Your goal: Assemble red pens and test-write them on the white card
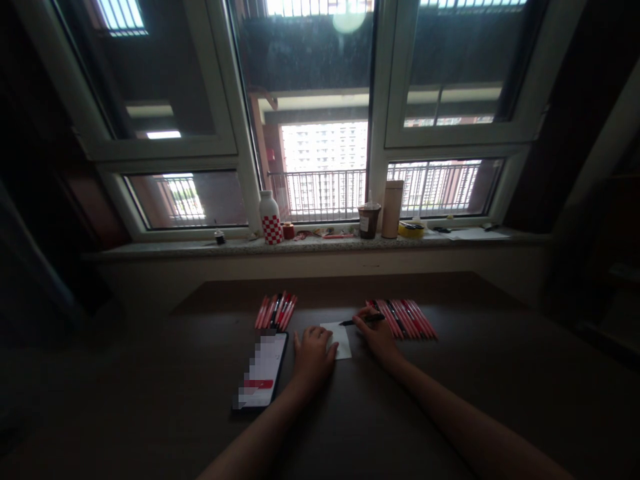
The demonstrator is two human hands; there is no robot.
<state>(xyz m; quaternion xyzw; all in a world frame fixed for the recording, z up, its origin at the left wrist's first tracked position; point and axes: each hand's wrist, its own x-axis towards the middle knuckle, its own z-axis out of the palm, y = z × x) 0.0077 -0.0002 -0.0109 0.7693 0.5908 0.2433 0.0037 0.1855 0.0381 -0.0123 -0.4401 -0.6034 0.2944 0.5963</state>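
Observation:
My left hand (314, 355) lies flat with its fingers apart on the left part of a small white sheet of paper (343, 343). In my right hand (374, 337) is a black pen (367, 321), its tip pointing left over the upper right of the paper. Whether the tip touches the paper I cannot tell. A phone (263, 370) with a lit screen lies left of my left hand. One row of red and black pencils or pens (276, 311) is beyond the phone, and a longer row of similar ones (407, 319) lies just right of my right hand.
The dark table (200, 347) ends at a wall below a stone windowsill (320, 245). On the sill stand a red-checked white bottle (271, 220), a lidded drink cup (369, 222), a tall tan flask (392, 210) and a yellow roll (411, 231). Loose papers (475, 234) lie farther right.

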